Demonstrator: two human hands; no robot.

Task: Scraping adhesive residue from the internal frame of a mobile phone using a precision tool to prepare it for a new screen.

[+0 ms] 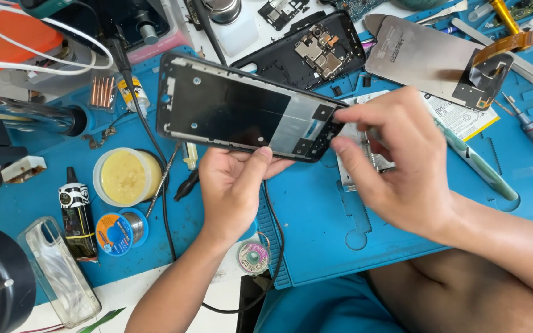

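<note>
Everything sits around the blue work mat (316, 222). Off its near left corner lies a clear phone case (60, 271), and just on the mat beside it stand a black glue tube (76, 219), a spool of solder (121, 229) and an open tin of yellow paste (124, 176). Above the mat's middle the left hand (232, 185) grasps the lower edge of a black phone frame (245, 108), thumb on its face, holding it tilted off the mat. The right hand (396, 154) pinches the frame's right end between thumb and fingertips. Farther back on the mat lie a phone back with circuit boards (306, 52) and a grey metal screen plate (427, 58).
</note>
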